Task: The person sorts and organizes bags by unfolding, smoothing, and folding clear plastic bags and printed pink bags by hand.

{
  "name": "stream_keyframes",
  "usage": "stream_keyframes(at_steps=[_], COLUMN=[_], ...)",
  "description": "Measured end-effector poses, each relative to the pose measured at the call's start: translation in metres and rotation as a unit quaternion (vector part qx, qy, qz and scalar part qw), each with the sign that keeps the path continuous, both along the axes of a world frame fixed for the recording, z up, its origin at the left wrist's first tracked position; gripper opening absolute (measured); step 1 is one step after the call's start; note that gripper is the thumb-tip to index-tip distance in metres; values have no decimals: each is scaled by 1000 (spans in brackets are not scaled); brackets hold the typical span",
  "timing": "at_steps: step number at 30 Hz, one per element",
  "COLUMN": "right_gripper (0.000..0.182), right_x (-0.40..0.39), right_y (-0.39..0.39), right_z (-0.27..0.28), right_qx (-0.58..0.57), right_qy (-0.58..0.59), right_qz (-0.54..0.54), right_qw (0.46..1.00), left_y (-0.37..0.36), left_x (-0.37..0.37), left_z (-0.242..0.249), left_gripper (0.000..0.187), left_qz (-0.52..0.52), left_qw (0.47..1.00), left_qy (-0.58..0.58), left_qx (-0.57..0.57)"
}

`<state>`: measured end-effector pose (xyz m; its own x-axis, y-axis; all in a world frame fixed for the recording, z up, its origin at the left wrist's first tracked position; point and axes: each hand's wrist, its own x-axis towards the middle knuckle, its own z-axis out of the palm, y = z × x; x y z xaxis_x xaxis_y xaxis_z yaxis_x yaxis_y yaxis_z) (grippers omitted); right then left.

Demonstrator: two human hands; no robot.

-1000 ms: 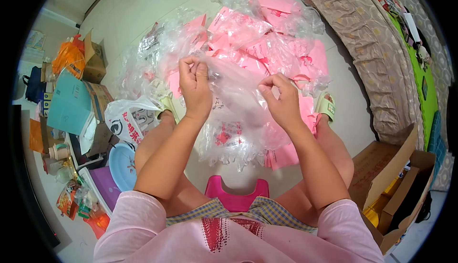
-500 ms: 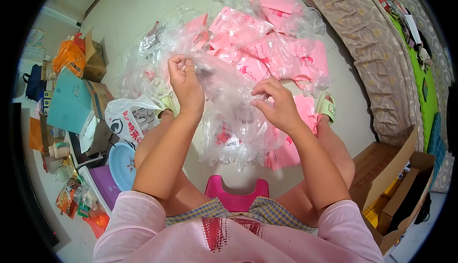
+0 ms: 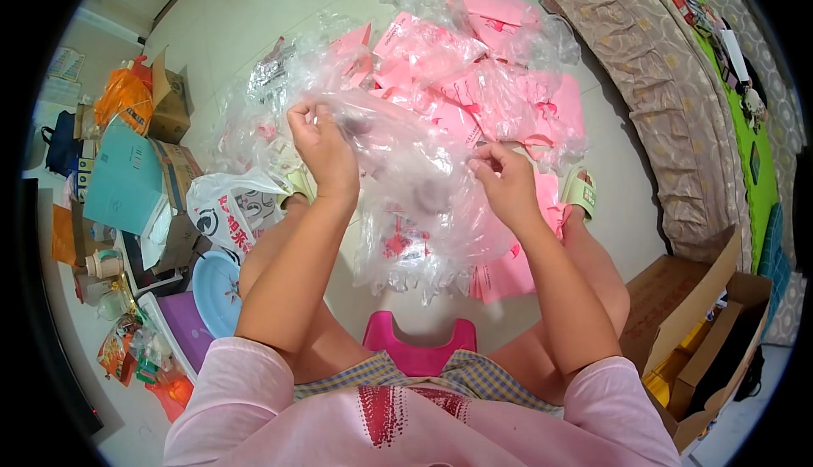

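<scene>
A clear plastic bag (image 3: 415, 149) is stretched between my two hands, with dim dark patches showing through it. My left hand (image 3: 324, 149) pinches its left end, fingers curled closed. At the right edge, my right hand (image 3: 506, 181) grips it between thumb and fingers. Below it, another clear bag with red print (image 3: 406, 243) lies crumpled on the floor between my legs. Beyond my hands spreads a heap of pink printed bags (image 3: 457, 69), mixed with more crumpled clear plastic (image 3: 254, 120).
A pink stool (image 3: 421, 344) is under me. To the left are a white printed bag (image 3: 224, 213), a blue basin (image 3: 216, 289) and a teal box (image 3: 125, 181). An open cardboard box (image 3: 711, 340) stands at right, near a draped patterned cover (image 3: 652, 69).
My right hand has moved slightly right and closed on the bag's edge. My left hand has shifted a little left, and the bag is spread wider between them.
</scene>
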<state>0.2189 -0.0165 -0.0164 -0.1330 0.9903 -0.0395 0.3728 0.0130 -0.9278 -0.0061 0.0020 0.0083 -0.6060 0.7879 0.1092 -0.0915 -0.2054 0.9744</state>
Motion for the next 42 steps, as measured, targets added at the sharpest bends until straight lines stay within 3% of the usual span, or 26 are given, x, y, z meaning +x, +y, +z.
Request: stream_keyframes(at_steps=[2, 6, 9, 11, 12, 14, 18, 23, 27, 29, 33, 39, 42], right_gripper=[12, 11, 20, 40, 40, 57, 66, 49, 42, 42, 38, 19, 14], right_x=[5, 14, 6, 4, 2, -2, -1, 2, 0, 1, -1, 4, 15], right_y=[4, 8, 5, 3, 0, -4, -6, -4, -6, -6, -8, -4, 6], right_z=[0, 4, 10, 24, 29, 35, 29, 22, 23, 21, 24, 5, 12], right_qx=[3, -57, 17, 83, 83, 110, 155, 52, 47, 43, 30, 77, 18], right_qy=[-15, -66, 34, 32, 32, -14, -70, -69, -43, -52, -23, -60, -106], right_qz=[-27, -36, -63, 52, 52, 125, 155, 221, 209, 208, 228, 219, 152], right_qw=[1000, 996, 997, 995, 995, 986, 973, 972, 976, 976, 973, 971, 982], left_y=[2, 4, 5, 2, 2, 4, 1, 4, 6, 5, 7, 8, 1], left_x=[-7, -12, -10, -2, -3, -7, -4, -10, -12, -11, -13, -12, -8], left_z=[0, 1, 0, 9, 7, 1, 10, -5, -5, -1, -4, -4, 8], left_gripper=[4, 4, 5, 6, 6, 7, 8, 9, 10, 10, 10, 9, 10], left_qz=[59, 41, 45, 45, 46, 62, 60, 51, 80, 67, 73, 69, 36], left_qw=[997, 998, 999, 999, 999, 997, 997, 998, 996, 994, 993, 996, 997], left_qy=[38, 29, 23, 9, 9, 39, 12, 32, 26, -61, -75, -45, 26], left_qx=[-12, 22, 20, 2, 2, 6, -36, -17, -40, -54, -51, -39, -55])
